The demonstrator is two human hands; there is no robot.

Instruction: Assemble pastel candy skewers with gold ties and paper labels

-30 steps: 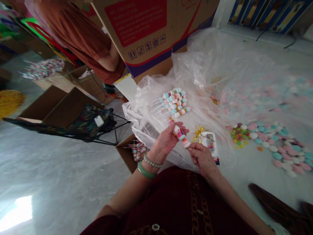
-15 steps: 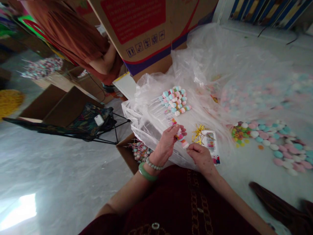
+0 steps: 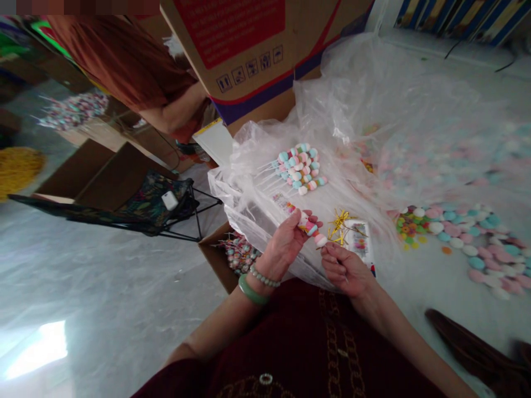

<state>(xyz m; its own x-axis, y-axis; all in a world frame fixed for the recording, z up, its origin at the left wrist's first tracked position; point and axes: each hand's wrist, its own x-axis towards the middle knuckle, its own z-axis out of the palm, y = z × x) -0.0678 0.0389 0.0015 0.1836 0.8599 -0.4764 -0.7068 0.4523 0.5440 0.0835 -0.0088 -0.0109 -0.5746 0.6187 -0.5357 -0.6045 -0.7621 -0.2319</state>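
My left hand (image 3: 285,243) is closed around a skewer of pastel marshmallow candies (image 3: 312,229) in a printed clear wrapper, held over a crumpled plastic sheet (image 3: 357,127). My right hand (image 3: 346,269) is pinched just below the skewer's lower end, its fingers together on something thin I cannot make out. Gold twist ties (image 3: 339,226) and a printed wrapper (image 3: 360,241) lie just beyond my hands. A bundle of finished candy skewers (image 3: 299,168) rests on the plastic further back.
Loose pastel candies (image 3: 468,243) cover the table at right. An open carton with wrapped skewers (image 3: 237,254) sits below left. A big cardboard box (image 3: 249,50) stands behind. Another person in an orange top (image 3: 128,61) leans at upper left. A folding stool (image 3: 157,207) stands on the floor.
Both hands stay together on the skewer. My right hand has slipped slightly down and away from the skewer's end, and the view has shifted a little.
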